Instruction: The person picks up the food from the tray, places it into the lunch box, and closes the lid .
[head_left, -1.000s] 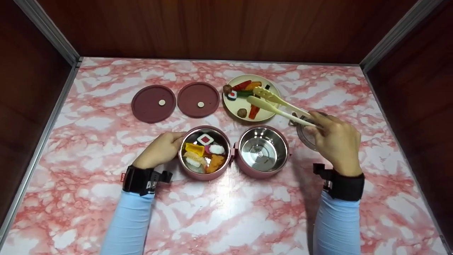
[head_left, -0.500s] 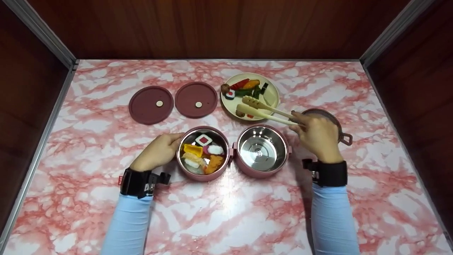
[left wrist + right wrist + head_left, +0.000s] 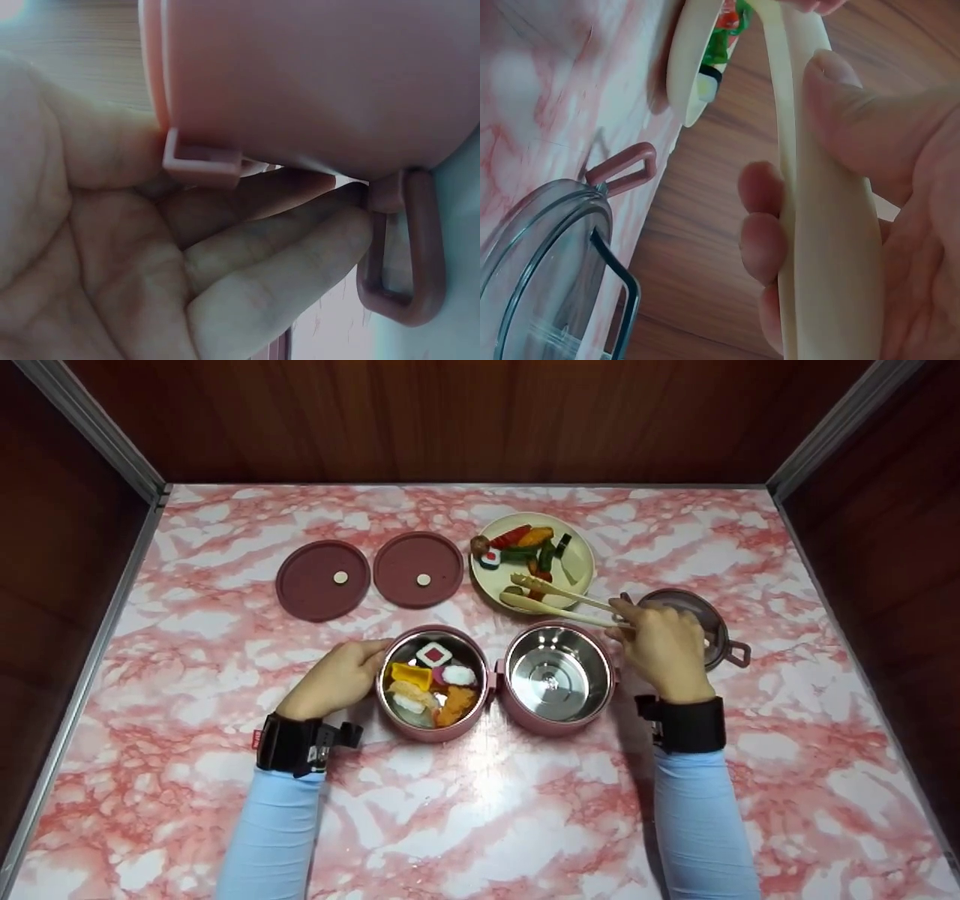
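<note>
Presently, we find the right hand [image 3: 667, 649] clenched on the tongs [image 3: 534, 583], its fingers wrapped round the handle and the thumb pressed along one arm. The tongs reach over the plate [image 3: 491, 580], which lies on the counter [image 3: 465, 825] behind the right pot [image 3: 551, 727]. Against the frame of one second ago, their tips have moved from the middle of the plate to its near left part. The tips stand apart with a meatball [image 3: 513, 591] between them; contact we cannot confirm. The right hand has shifted leftward too, leaving more of the clear lid [image 3: 703, 616] beside it exposed.

We note the left hand [image 3: 330, 679] unchanged: its fingers, nearly straight, lie against the outer wall of the left pot [image 3: 420, 732]. That pot contains the same food pieces as before. The right pot shows its steel interior. Two mauve lids [image 3: 324, 580] remain side by side, left of the plate.
</note>
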{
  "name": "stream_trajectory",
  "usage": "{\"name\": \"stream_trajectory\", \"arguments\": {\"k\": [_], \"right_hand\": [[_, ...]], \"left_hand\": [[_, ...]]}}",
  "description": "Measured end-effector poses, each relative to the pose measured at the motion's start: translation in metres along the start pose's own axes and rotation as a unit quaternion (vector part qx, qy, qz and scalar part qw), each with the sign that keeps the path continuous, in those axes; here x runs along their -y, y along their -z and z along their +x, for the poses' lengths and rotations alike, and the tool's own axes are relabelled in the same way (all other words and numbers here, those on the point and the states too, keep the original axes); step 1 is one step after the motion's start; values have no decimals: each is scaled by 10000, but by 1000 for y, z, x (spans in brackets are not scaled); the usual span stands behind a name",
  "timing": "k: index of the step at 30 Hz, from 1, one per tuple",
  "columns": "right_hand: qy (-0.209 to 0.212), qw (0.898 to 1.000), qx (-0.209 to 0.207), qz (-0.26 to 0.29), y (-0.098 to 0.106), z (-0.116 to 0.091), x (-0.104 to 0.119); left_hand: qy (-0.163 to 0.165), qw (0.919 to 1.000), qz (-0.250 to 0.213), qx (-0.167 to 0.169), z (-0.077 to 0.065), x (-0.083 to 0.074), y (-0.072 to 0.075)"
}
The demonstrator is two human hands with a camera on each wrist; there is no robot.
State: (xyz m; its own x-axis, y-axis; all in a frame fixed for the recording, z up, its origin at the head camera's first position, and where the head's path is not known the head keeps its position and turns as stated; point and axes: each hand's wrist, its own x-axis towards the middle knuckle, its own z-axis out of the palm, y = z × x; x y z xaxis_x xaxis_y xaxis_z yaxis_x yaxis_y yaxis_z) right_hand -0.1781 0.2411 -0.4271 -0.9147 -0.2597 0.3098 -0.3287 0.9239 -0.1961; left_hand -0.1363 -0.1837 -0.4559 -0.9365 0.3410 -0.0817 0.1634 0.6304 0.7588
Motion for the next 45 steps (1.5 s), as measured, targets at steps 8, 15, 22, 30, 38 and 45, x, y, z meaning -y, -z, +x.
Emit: {"name": "stream_trajectory", "arguments": {"k": [8,15,22,30,38,45], "right_hand": [[-13,9992,-382,-97,-6,2,9],[-158,9981,-570,-158,-6,0,6],[-313,9978,-548,188,4,-1,0],[-19,9926,-570,1075,36,-10,3],[787,9846,368,1519,52,-19,32],[1365,9742,1238,1303,41,-21,57]], "left_hand": [[104,9999,-39,20,1,0,0],[103,9999,-42,20,1,-2,0],[124,9999,2,-37,0,-3,-1],[168,9999,-21,12,0,-4,0],[166,9998,-80,-2,0,-5,1],[110,9999,-78,5,1,-4,0]]}}
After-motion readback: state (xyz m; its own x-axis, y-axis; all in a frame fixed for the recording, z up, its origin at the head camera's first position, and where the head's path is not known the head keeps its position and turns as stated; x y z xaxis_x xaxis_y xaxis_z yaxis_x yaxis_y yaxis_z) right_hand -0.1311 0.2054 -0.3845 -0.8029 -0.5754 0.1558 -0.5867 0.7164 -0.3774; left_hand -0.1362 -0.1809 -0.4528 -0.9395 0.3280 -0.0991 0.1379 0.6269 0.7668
